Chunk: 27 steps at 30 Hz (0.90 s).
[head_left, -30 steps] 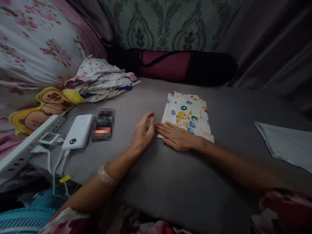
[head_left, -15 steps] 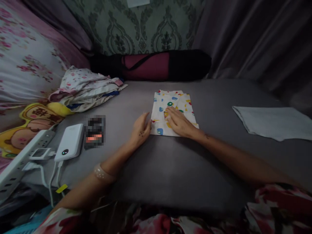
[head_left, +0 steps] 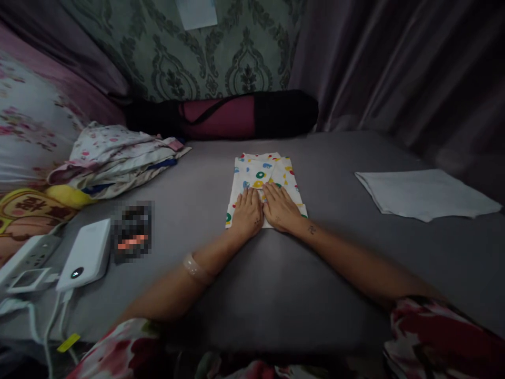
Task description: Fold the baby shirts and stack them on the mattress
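Note:
A white garment [head_left: 263, 167] with a colourful print lies folded into a rough rectangle on the grey sheet, in the middle of the head view. My left hand [head_left: 248, 211] rests flat on its near left part, fingers stretched out and pointing away from me. Beside it, almost touching, my right hand [head_left: 280, 207] presses flat on the near right part, its fingers also extended. Both palms cover much of the garment's near half. Neither hand grips anything.
A folded pale cloth [head_left: 426, 193] lies at the right. On the left are a pile of clothes [head_left: 114, 155], a yellow plush [head_left: 37, 210], a white power bank [head_left: 87, 252] with cables and a power strip [head_left: 35, 252]. A black and maroon long bag [head_left: 221, 117] lies along the wall.
My left hand has moved from the garment's left edge onto its near part. My right hand has drawn slightly nearer to me, and the hands now lie side by side. The view has shifted.

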Tool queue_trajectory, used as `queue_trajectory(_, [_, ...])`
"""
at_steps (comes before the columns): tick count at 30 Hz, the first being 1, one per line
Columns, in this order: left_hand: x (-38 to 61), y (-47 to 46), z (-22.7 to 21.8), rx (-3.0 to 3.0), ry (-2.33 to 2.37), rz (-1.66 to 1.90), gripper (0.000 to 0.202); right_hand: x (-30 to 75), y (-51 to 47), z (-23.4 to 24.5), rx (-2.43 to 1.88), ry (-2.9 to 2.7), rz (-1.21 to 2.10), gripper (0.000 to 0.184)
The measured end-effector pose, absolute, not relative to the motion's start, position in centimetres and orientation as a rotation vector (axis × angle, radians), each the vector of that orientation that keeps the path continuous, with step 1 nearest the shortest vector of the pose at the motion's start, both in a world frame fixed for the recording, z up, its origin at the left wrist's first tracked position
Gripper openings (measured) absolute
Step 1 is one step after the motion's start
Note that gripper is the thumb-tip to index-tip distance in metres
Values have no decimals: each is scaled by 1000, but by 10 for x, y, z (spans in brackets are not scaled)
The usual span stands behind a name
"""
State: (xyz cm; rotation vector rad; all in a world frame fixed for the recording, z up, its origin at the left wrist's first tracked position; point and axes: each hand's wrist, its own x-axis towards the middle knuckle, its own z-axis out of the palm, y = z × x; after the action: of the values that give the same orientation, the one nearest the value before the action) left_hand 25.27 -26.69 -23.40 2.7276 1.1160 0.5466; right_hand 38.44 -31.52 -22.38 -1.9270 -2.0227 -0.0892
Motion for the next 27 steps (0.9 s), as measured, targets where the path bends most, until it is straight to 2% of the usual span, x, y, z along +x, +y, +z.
queue_trajectory(9, [247, -264, -225, 2743, 1115, 675, 55, 395, -320, -215, -1943, -2005, -122, 59])
queue_trajectory(15, [242, -261, -230, 2726, 1151, 412, 62, 403, -321, -220, -1936, -2030, -79, 57])
queue_trajectory(21, [231, -251, -218, 2757, 1237, 434, 66, 423, -320, -213, -2012, -1924, -64, 58])
queue_trajectory(27, [228, -241, -221, 2676, 1315, 92, 67, 436, -316, -226, -2116, -1939, 62, 59])
